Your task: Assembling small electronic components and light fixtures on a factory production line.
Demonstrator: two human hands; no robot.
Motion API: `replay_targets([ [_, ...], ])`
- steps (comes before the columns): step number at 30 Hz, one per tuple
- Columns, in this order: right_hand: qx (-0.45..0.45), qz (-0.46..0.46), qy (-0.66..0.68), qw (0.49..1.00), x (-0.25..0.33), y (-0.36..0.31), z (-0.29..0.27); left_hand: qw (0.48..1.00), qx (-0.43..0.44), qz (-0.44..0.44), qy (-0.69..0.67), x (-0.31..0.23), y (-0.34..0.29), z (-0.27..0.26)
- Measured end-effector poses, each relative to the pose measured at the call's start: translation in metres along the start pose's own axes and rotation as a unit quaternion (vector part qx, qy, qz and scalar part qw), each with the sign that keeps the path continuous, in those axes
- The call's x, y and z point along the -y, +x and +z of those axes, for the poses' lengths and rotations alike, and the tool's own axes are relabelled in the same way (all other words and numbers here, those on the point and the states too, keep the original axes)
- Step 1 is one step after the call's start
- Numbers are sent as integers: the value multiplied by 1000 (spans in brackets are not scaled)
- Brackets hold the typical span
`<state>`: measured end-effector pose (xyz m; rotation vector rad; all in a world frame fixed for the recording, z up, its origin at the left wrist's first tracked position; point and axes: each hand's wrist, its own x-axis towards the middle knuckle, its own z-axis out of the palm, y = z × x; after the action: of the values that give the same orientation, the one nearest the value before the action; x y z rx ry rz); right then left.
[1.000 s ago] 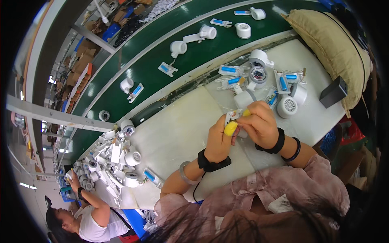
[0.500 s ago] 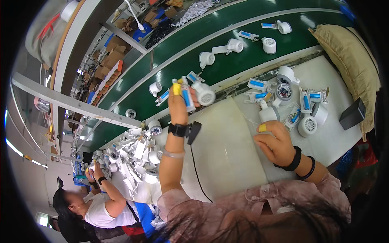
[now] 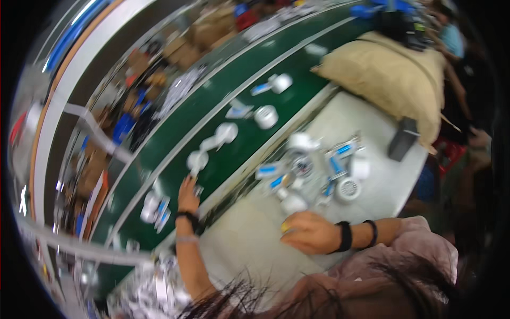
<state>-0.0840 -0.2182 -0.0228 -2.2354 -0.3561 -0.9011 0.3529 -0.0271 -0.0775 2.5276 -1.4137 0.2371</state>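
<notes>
Green conveyor belt (image 3: pixel 297 95) carries white round plastic parts (image 3: pixel 265 116); left hand (image 3: pixel 187 195) rests open at its near edge. Right hand (image 3: pixel 309 232), on the pale tabletop (image 3: pixel 249 239), closes around a small yellow piece (image 3: pixel 285 227) beside blue-labelled white packets (image 3: pixel 267 170).

A conveyor belt (image 3: pixel 223 159) runs behind the worktable (image 3: pixel 249 239); a sack (image 3: pixel 388 69) lies at the table's far right.
</notes>
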Motion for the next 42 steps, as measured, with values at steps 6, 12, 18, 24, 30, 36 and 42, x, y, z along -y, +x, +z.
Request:
replay_targets([
  [6,-15,36,129,991,-14,-11,21,966,150,-139,158,-7,-10,-37],
  [12,10,-32,92,995,-21,-9,29,986,123,-113,20,-30,-13,-42],
  [18,3,-49,320,946,-15,-4,27,912,138,-278,-268,-52,-28,-38],
  [24,-30,-67,355,932,1,-1,7,967,168,-5,-193,23,-12,-12],
  [30,-24,15,495,869,-8,-7,15,997,-57,42,-1,18,-44,41],
  [36,67,73,103,990,3,11,-12,997,-14,39,-69,-28,-88,36],
  [42,-13,-70,110,991,-21,-8,34,990,17,32,-136,-91,-113,14],
])
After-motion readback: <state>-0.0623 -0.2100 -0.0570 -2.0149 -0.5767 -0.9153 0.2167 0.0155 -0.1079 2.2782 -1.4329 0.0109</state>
